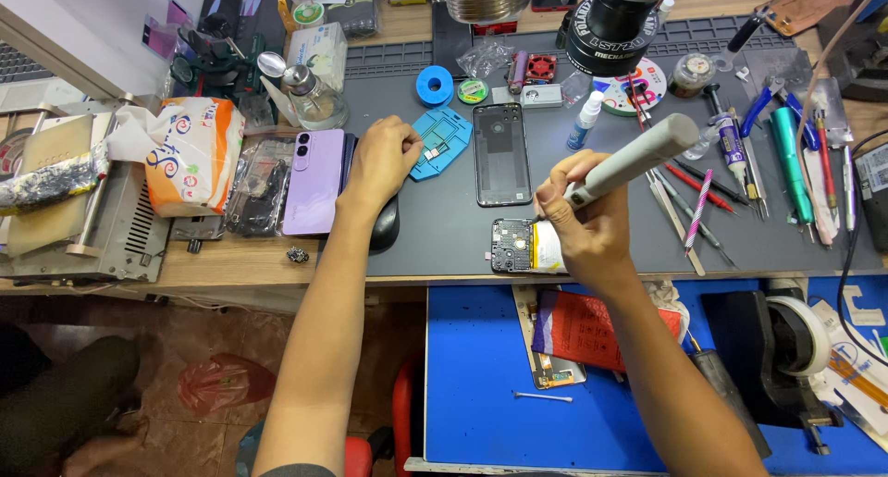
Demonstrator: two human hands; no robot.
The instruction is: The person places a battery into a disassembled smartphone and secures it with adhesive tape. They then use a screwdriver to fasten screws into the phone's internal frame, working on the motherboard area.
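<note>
Your desk [444,227] is dark grey on top and full of small things, with a blue board [481,366] lower down in front of you.

Your right hand [583,223] has its grip closed tight around a fat grey tool [638,158]. The tool is tilted, with its back end pointing up and to the right. Its tip points down at an open phone [523,246] lying at the front edge of the desk, just under your hand. You can see the dark board and small parts inside the phone. Your hand covers its right half, and I cannot tell if the tip is touching it.

Your left hand [381,158] is curled into a loose fist, its grip closed on nothing that I can see. It rests on the desk by a purple phone [314,181] that lies face down. A black mouse [384,225] sits under your wrist.

Between your hands lies a black phone back cover [501,153]. Beside it is a light blue plastic frame [442,142]. A small round blue roll [434,85] sits behind that.

To the right lie many thin tools [721,190] in a row. A big black lens [606,28] hangs over the desk at the back. On the far left is an orange and white bag [194,153].
</note>
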